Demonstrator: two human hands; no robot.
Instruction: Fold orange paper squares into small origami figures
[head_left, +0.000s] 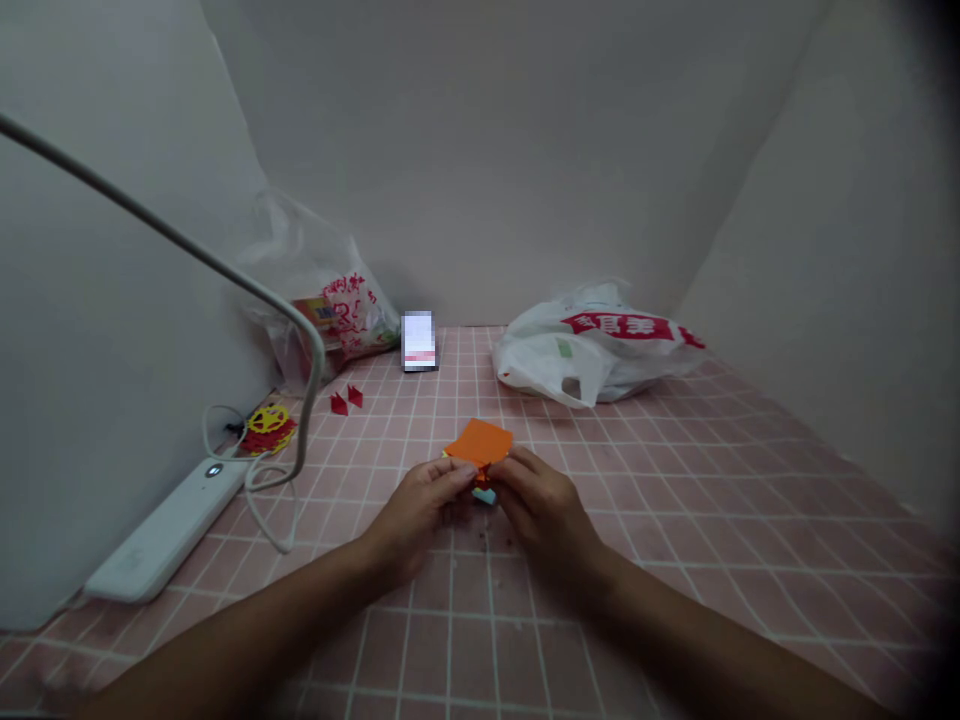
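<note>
My left hand [420, 505] and my right hand [540, 505] meet over the middle of the pink checked tabletop [675, 500]. Both pinch the near edge of a small orange paper sheet [480, 441], which tilts up and away from me. Under the fingers lies a small stack of coloured paper [484, 494], with a light blue corner showing. Fingers of both hands are closed on the orange sheet.
A white desk lamp base [161, 535] with a curved arm [225, 270] and cable stands at left. Beside it lie red and yellow paper cuttings [268, 428] and two red folded pieces [346, 400]. A phone [418, 341] leans on the back wall between a clear bag [330, 300] and a white plastic bag [592, 345].
</note>
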